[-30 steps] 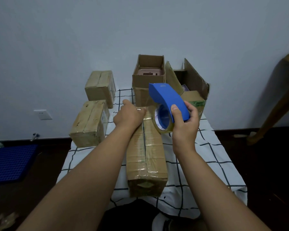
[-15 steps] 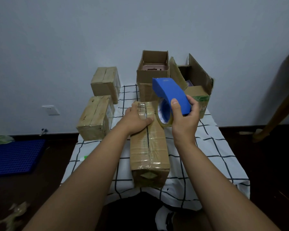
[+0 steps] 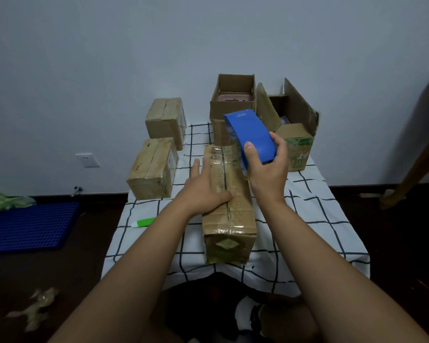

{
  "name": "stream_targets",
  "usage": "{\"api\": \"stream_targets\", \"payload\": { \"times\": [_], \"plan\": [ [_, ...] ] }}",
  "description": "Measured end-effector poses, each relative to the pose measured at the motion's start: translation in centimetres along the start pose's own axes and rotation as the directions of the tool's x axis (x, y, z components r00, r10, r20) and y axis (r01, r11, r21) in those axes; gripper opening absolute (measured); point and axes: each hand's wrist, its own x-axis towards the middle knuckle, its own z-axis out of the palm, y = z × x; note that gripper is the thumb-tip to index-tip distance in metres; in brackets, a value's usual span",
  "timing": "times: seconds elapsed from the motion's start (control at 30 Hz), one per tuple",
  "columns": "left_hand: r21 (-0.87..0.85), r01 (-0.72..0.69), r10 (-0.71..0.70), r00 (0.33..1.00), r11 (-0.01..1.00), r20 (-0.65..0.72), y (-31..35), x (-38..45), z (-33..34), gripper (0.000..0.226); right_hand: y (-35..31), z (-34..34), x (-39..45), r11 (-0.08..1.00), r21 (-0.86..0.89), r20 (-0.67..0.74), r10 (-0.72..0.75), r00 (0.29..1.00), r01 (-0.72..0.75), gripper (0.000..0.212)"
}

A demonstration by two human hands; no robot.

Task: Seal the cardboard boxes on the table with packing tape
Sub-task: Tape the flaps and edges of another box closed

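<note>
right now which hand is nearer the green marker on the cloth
Left. The left hand lies flat on the long box, just up and right of the green marker. The right hand holds the blue tape dispenser on the far side of that box.

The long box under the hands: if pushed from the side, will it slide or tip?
The long box lies flat on its broad face, so it probably slides, not tips. Glossy tape may make it slippery. The tablecloth might bunch under it.
</note>
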Motion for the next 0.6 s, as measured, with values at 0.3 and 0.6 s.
{"api": "stream_targets", "payload": {
  "times": [0.3,0.6],
  "plan": [
    [-0.021,-0.066,0.067,0.997,0.998,0.033,0.1,-4.2,0.5,0.112,-0.5,0.2,0.0,0.999,-0.018,0.037,0.028,0.999,-0.028,0.049],
    [0.03,-0.181,0.183,0.98,0.983,-0.077,-1.8,-9.8,2.7,0.099,-2.5,-2.2,-0.1,0.988,0.064,0.062,0.135,0.989,-0.139,0.048]
  ]
}}
